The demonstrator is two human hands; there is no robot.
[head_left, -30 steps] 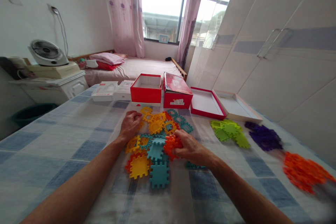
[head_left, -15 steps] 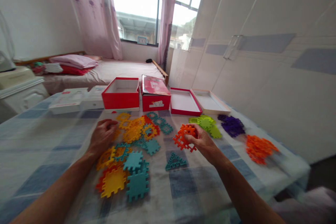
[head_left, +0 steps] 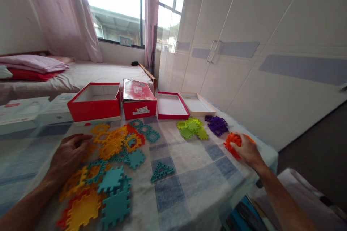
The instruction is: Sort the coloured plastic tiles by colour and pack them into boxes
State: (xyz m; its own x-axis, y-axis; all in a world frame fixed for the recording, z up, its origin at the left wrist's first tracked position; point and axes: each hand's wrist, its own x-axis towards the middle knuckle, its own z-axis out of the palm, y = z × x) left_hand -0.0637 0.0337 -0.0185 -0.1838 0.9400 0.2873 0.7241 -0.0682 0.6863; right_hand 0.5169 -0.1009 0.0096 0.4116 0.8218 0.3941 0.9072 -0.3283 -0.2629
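My right hand (head_left: 247,149) is at the far right of the table, its thumb and fingers closed on orange interlocking plastic pieces (head_left: 232,143). It is over the orange pile, so held and lying pieces cannot be told apart. My left hand (head_left: 71,151) rests on the cloth at the left, fingers loosely bent and partly stretched out, beside yellow interlocking pieces (head_left: 110,148). In front of it lie teal square pieces (head_left: 116,204) and a large yellow square (head_left: 83,209) over red-orange ones. A teal triangular piece (head_left: 162,171) lies alone near the middle.
Lime-green pieces (head_left: 193,127) and a purple pile (head_left: 217,125) lie to the right. Along the back stand an open red box (head_left: 94,111), a lidded red box (head_left: 139,108), two shallow trays and white boxes (head_left: 20,113). The table's right edge (head_left: 276,157) is beyond my right hand.
My right hand has carried the orange pieces from mid-table to the orange pile at the right. The view has turned right. My left hand stays beside the yellow pieces.
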